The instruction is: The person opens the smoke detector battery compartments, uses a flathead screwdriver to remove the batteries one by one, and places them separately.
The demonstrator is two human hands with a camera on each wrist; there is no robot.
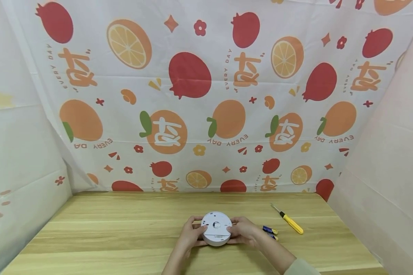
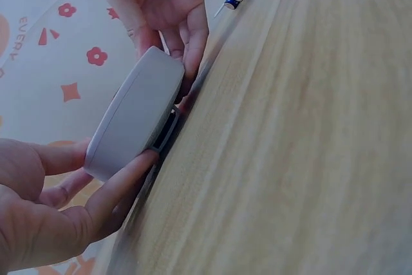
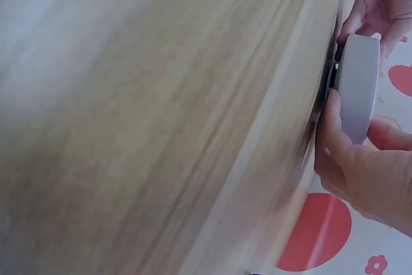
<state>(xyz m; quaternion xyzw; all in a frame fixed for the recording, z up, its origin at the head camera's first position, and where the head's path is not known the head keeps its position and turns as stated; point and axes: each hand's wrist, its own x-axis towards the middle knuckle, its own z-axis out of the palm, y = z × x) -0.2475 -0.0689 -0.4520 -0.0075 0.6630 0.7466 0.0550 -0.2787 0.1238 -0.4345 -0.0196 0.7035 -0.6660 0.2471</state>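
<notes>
A round white smoke alarm [image 1: 215, 232] is held low over the table, its marked back with a central hole turned up in the head view. My left hand [image 1: 191, 233] grips its left side, the thumb on the back face and the fingers around the edge and beneath. From the opposite side my right hand [image 1: 245, 230] holds it the same way. In the left wrist view the casing [image 2: 135, 111] shows its smooth side wall, with a thin dark-gapped piece on the underside close over the wood. The right wrist view shows the casing [image 3: 359, 88] edge-on between both hands.
Blue-and-yellow batteries [image 1: 270, 230] lie just right of my right hand, partly covered by the forearm. Behind them is a screwdriver [image 1: 292, 223] with a yellow handle. The wooden table [image 1: 124, 229] ends at a fruit-print cloth [image 1: 223, 156] at the back.
</notes>
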